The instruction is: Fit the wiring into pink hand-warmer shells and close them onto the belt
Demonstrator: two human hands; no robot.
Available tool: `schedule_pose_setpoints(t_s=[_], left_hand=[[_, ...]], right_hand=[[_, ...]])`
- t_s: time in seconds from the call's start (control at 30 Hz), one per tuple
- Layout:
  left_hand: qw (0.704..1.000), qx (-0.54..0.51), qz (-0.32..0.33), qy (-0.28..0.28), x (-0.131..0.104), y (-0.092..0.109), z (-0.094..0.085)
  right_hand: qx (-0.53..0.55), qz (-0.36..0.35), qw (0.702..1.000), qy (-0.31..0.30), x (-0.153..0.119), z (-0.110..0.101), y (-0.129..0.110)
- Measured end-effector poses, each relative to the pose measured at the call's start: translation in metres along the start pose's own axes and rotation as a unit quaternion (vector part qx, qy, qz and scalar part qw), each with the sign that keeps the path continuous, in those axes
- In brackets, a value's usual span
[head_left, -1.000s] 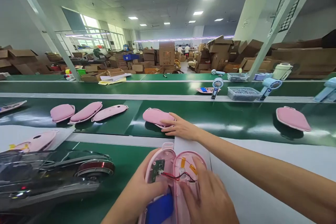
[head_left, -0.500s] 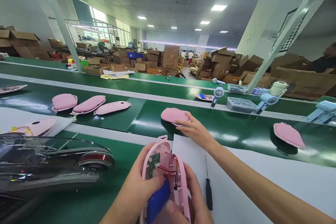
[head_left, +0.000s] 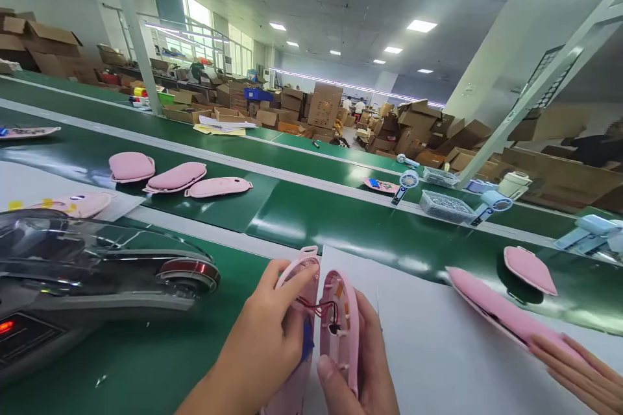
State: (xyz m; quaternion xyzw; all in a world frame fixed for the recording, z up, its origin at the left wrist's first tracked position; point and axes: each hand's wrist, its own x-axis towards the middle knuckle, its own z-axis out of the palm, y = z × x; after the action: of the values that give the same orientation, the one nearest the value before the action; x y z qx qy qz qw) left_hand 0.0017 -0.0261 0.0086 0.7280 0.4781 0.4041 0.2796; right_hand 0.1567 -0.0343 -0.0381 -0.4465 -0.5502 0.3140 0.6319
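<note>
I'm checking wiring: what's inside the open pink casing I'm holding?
Red and black wires, orange strips and part of a blue piece. Your left hand hides much of the left half.

Head camera facing forward, down; hands (head_left: 265, 327) close.

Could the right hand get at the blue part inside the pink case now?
Probably not easily: the right hand holds one pink shell half, and the left hand partly covers the blue part.

Shell halves (head_left: 354, 331) pink; wires (head_left: 315, 306) red, black; block (head_left: 307, 342) blue; belt (head_left: 287, 214) green.
</note>
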Motion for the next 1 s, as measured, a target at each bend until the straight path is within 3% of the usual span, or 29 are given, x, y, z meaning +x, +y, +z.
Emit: schedule_pose_setpoints(t_s=[0.23,0.37,0.53,0.77,1.0], left_hand=[[1.000,0.020,-0.015,-0.014,-0.001,0.010,-0.005],[0.999,-0.016,-0.008,-0.041,-0.002,0.017,-0.010],[0.991,-0.056,-0.026,-0.122,0.001,0.017,-0.021],[0.999,-0.032,-0.007,-0.041,0.001,0.013,-0.003],[1.000,-0.006,-0.013,0.019,-0.004,0.004,0.003]], right_hand=[[0.009,0.063,0.998,-0.015,-0.035,0.018,-0.023],[0.060,0.077,0.995,-0.035,-0.030,0.021,-0.034],[0.093,0.079,0.992,-0.030,-0.021,0.016,-0.036],[0.077,0.038,0.995,-0.046,-0.016,0.006,-0.022],[0.122,0.018,0.991,-0.057,-0.022,0.024,-0.012]])
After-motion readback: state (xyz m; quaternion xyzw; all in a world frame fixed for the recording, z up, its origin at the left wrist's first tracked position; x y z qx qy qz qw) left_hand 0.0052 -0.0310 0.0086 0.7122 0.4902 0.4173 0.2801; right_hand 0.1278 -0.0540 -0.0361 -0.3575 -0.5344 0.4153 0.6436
